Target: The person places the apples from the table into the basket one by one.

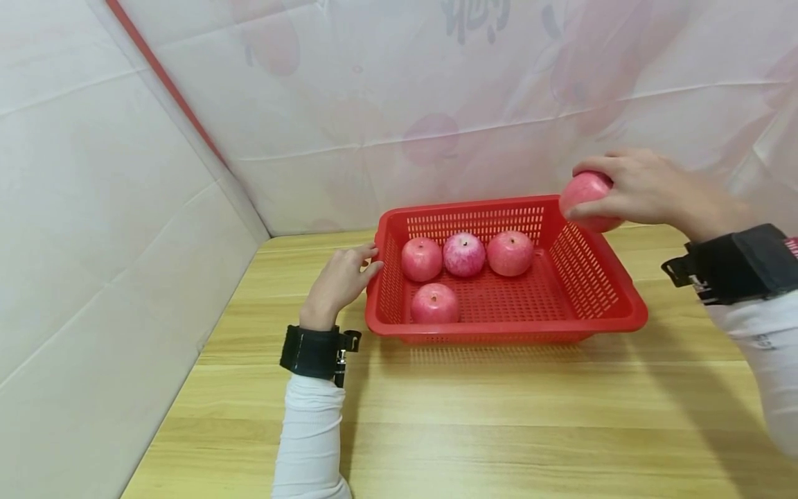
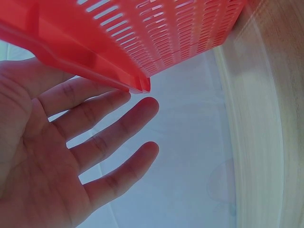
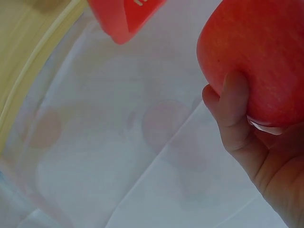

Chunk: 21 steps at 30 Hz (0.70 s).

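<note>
My right grip (image 1: 630, 187) curls round a pink apple (image 1: 584, 199), upper right of frame, above the red basket (image 1: 614, 291) at its far right corner. My left grip (image 1: 339, 281), fingers spread, touches the basket's left rim. Four apples (image 1: 464, 254) lie inside; bare tabletop (image 1: 499, 430) fills the lower frame.

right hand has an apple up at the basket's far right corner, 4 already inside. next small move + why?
Probably carry the apple left and down into the bare right half of the basket. The right hand grips it above the far right rim, four apples fill the left side, and the left hand touches the left rim.
</note>
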Motion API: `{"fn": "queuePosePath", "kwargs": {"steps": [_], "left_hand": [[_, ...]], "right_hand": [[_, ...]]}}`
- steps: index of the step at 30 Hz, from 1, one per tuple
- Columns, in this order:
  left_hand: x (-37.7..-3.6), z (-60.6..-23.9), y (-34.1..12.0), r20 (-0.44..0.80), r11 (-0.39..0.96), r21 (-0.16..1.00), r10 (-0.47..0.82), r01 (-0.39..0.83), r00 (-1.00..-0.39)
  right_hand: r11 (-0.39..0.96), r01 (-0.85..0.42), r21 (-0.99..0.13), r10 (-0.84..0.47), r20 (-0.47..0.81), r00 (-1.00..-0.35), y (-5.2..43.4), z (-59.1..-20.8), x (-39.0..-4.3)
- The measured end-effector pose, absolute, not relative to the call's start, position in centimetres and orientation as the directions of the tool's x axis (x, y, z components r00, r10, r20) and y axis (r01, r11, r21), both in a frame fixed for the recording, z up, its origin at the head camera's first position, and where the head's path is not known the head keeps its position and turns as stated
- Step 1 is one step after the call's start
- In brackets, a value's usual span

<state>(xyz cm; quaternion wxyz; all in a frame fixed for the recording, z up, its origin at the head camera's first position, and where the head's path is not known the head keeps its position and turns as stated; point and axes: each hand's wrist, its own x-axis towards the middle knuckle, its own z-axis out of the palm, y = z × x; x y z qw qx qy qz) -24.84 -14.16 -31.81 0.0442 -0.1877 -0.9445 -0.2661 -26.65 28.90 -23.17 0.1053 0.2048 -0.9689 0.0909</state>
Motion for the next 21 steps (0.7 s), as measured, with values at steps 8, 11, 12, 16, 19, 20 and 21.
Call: {"fn": "queuePosePath", "kwargs": {"steps": [8, 11, 12, 16, 19, 20, 21], "left_hand": [[-24.8, -31.7, -14.2, 0.183, 0.789, 0.482, 0.334, 0.381, -0.925], [-24.8, -31.6, -14.2, 0.183, 0.786, 0.486, 0.337, 0.382, -0.924], [-24.8, -31.6, -14.1, 0.183, 0.785, 0.487, 0.337, 0.382, -0.924], [-24.7, -31.6, -14.1, 0.181, 0.785, 0.488, 0.338, 0.382, -0.924], [-24.8, -31.7, -14.0, 0.178, 0.786, 0.486, 0.338, 0.381, -0.924], [-24.8, -31.7, -14.0, 0.177, 0.786, 0.486, 0.338, 0.381, -0.924], [-24.8, -31.7, -14.0, 0.176, 0.787, 0.486, 0.337, 0.380, -0.925]], "right_hand": [[0.888, -0.441, -0.132, -0.402, 0.242, -0.883, 28.1, -23.0, -26.3], [0.890, -0.437, -0.128, -0.402, 0.233, -0.886, 27.7, -22.9, -26.2], [0.891, -0.435, -0.126, -0.401, 0.227, -0.887, 27.6, -22.9, -26.2], [0.894, -0.428, -0.132, -0.399, 0.198, -0.895, 27.2, -22.9, -26.1], [0.894, -0.425, -0.140, -0.398, 0.187, -0.898, 26.9, -22.9, -26.1], [0.894, -0.424, -0.142, -0.397, 0.184, -0.899, 26.8, -22.9, -26.1], [0.894, -0.424, -0.145, -0.396, 0.183, -0.900, 26.7, -22.8, -26.1]]}}
